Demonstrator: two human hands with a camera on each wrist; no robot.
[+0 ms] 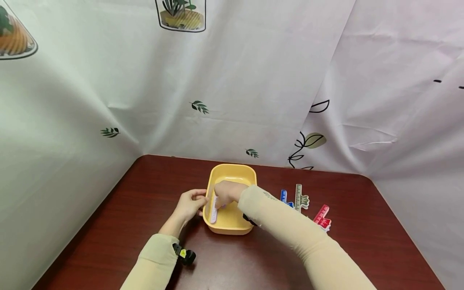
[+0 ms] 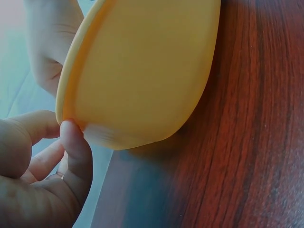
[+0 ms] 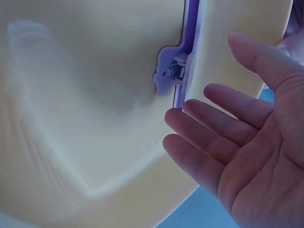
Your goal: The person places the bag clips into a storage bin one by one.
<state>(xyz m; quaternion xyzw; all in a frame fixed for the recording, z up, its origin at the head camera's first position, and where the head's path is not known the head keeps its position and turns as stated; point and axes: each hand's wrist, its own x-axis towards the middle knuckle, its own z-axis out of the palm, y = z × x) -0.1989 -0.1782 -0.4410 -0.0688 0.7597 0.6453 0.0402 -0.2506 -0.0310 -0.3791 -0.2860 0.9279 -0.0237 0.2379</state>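
A yellow plastic tub (image 1: 232, 231) stands on the table. My left hand (image 1: 186, 206) pinches its left rim between thumb and fingers; the left wrist view shows the thumb (image 2: 76, 149) against the outer wall. Inside the tub, along its left wall, lies a light purple ruler clip (image 1: 214, 215) with a wavy-edged grip and a metal spring (image 3: 181, 71). My right hand (image 1: 227, 192) reaches into the tub above this clip. In the right wrist view its fingers (image 3: 209, 142) are extended and spread from the thumb, fingertips close beside the clip's end, with nothing held.
Right of the tub, partly behind the right sleeve (image 1: 290, 221), lie a blue ruler clip (image 1: 284, 195), a grey-green one (image 1: 298, 197) and a red one (image 1: 322, 214). The dark red-brown table (image 1: 163, 181) meets a white patterned cloth (image 1: 232, 100) behind and at the sides.
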